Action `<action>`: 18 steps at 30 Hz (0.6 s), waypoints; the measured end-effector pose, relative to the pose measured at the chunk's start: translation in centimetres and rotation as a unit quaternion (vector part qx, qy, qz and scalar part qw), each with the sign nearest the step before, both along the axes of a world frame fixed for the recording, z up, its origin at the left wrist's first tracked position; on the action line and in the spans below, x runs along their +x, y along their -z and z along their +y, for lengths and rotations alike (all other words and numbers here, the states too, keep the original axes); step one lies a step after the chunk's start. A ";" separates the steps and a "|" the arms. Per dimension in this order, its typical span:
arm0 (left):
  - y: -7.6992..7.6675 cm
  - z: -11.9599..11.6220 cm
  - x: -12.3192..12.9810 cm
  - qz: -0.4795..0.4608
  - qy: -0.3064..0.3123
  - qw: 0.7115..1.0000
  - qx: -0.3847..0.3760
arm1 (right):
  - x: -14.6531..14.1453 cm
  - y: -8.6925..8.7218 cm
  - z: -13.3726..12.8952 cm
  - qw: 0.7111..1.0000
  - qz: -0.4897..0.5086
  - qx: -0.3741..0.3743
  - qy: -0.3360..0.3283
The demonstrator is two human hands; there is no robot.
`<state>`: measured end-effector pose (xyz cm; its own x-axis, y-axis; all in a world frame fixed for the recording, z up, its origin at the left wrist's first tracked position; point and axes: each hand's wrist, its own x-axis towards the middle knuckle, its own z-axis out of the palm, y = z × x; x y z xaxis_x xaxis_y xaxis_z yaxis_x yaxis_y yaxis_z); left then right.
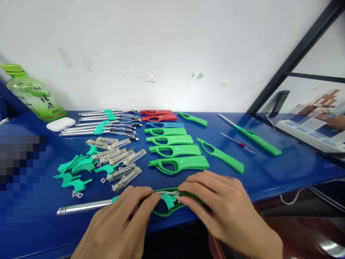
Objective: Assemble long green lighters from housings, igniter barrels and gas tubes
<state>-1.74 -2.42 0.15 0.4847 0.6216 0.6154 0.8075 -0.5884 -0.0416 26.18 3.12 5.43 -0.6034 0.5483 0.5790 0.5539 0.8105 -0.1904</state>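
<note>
At the table's front edge lies an opened green lighter casing (162, 214), with a teal trigger (168, 201) and thin white wires (170, 192) inside. My left hand (118, 223) is closed around its front end, where a silver metal tube (83, 208) sticks out to the left. The thumb and fingers of my right hand (223, 205) pinch the casing and its wires just behind the trigger; that hand covers most of the handle. Just beyond my hands lies a green casing half (191, 163), the nearest in a column of green, blue and red ones.
Clear fuel tanks (126, 179) and loose teal triggers (78, 184) lie left, with metal tubes (94, 118) behind. To the right are a green casing (229, 158), a screwdriver (242, 145) and a long-tubed lighter (258, 142). A bottle (35, 97) and white case (61, 124) stand far left.
</note>
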 end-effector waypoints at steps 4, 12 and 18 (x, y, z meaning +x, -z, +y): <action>-0.1 0.0 0.1 -0.012 0.006 1.000 0.001 | 0.1 0.0 0.1 1.000 -0.007 0.012 -0.009; 0.2 -0.5 0.1 -0.029 -0.001 1.000 0.003 | -0.4 0.1 0.4 0.998 0.009 0.060 -0.003; 0.2 -1.1 0.4 -0.022 -0.009 1.000 0.013 | -0.6 0.0 0.5 0.997 0.010 0.071 -0.002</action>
<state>-1.39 -3.54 -0.07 0.4453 0.6138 0.6519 0.8192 -0.5731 -0.0201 25.53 3.59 5.41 -0.5928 0.4572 0.6631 0.5473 0.8326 -0.0848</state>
